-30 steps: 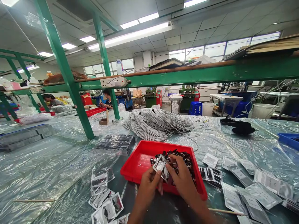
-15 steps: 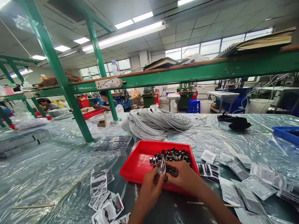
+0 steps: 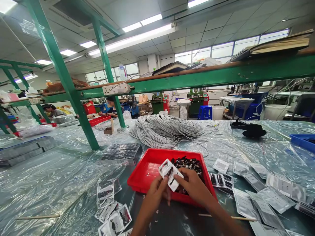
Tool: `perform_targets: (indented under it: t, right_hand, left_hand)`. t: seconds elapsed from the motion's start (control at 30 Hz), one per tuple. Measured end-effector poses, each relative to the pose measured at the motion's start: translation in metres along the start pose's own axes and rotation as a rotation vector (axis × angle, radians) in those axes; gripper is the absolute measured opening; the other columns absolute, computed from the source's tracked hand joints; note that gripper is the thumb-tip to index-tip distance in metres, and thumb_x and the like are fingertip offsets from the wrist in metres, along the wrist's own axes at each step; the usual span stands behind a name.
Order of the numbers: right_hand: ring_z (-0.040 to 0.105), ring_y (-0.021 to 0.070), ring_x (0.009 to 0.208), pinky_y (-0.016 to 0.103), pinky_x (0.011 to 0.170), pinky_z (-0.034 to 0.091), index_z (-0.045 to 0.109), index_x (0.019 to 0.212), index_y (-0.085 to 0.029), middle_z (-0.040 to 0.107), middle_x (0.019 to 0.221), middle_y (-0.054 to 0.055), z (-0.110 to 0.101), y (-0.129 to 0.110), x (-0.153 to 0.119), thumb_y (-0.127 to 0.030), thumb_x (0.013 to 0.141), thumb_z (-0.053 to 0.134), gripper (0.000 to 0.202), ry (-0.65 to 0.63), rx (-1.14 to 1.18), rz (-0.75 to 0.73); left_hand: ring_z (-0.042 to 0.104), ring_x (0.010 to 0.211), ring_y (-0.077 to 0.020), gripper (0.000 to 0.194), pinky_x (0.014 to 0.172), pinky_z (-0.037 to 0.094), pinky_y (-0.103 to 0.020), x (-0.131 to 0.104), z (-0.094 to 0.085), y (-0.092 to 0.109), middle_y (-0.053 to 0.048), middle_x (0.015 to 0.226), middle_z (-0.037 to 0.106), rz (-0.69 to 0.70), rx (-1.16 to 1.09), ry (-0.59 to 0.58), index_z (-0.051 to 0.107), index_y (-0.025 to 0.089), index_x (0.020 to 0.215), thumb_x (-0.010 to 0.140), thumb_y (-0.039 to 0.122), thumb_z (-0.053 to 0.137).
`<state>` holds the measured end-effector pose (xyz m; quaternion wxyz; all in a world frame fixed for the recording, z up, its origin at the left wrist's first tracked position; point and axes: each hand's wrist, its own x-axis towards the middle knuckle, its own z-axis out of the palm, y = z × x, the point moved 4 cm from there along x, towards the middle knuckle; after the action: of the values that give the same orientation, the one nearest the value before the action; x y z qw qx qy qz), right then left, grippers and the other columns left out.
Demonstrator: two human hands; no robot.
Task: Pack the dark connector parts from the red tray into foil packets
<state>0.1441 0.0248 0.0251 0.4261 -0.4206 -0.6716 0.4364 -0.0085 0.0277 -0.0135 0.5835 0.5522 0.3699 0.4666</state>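
Both hands hold one small white-edged packet (image 3: 171, 173) over the front of a red tray (image 3: 145, 175). My left hand (image 3: 157, 189) grips its lower left side with closed fingers. On its right side, my right hand (image 3: 190, 182) pinches the edge. Dark shapes show in the packet, too small to make out. Small black and silver pieces (image 3: 190, 163) are heaped in the right part of the tray, partly hidden by my right hand and the packet.
Similar packets (image 3: 114, 223) lie at the left front, and silver pouches (image 3: 263, 200) spread over the right. Behind the tray are a stack of packets (image 3: 123, 152) and a grey cable coil (image 3: 164, 131). A green post (image 3: 83, 121) stands left. People sit farther back.
The packet was narrow and tilted between my fingers; it is now turned with its broad face showing. My hands have shifted slightly around it, and the view has moved a little.
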Motion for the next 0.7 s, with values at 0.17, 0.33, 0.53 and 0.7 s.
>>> perform_targets:
  t: [0.17,0.33,0.53,0.7]
  right_hand:
    - [0.057,0.0159,0.059,0.026,0.057,0.045,0.067,0.088,-0.020,0.065,0.071,0.000,0.002,-0.008,-0.002,-0.046,0.094,0.051,0.031,0.085,-0.088,-0.062]
    - [0.059,0.0195,0.076,0.029,0.071,0.045,0.068,0.085,-0.022,0.064,0.082,0.002,-0.002,-0.013,-0.003,-0.045,0.094,0.051,0.030,0.161,-0.207,-0.158]
    - [0.058,0.0202,0.072,0.030,0.069,0.046,0.063,0.075,-0.021,0.062,0.073,0.002,0.022,0.010,0.000,-0.056,0.095,0.039,0.047,0.152,0.041,-0.029]
    - [0.061,0.0232,0.087,0.035,0.085,0.047,0.068,0.097,-0.018,0.064,0.090,0.007,0.026,0.010,-0.003,-0.048,0.098,0.035,0.045,0.266,-0.116,-0.064]
  left_hand:
    - [0.052,0.043,-0.0126,0.040,0.048,0.043,-0.024,-0.005,0.006,0.009,0.006,0.052,0.056,0.047,0.130,0.000,0.057,0.018,0.095,0.087,0.058,0.056]
    - [0.050,0.040,-0.0112,0.044,0.041,0.040,-0.022,-0.007,0.008,0.016,0.006,0.052,0.054,0.046,0.133,0.001,0.057,0.018,0.085,0.083,0.062,0.057]
    - [0.038,0.036,-0.0056,0.043,0.036,0.032,-0.018,-0.010,0.007,0.005,0.007,0.056,0.053,0.080,-0.066,0.060,0.058,0.017,0.093,0.084,0.059,0.059]
    - [0.034,0.038,-0.0050,0.044,0.037,0.028,-0.018,-0.009,0.008,-0.002,0.008,0.053,0.046,0.080,-0.016,0.125,0.060,0.016,0.091,0.083,0.060,0.060]
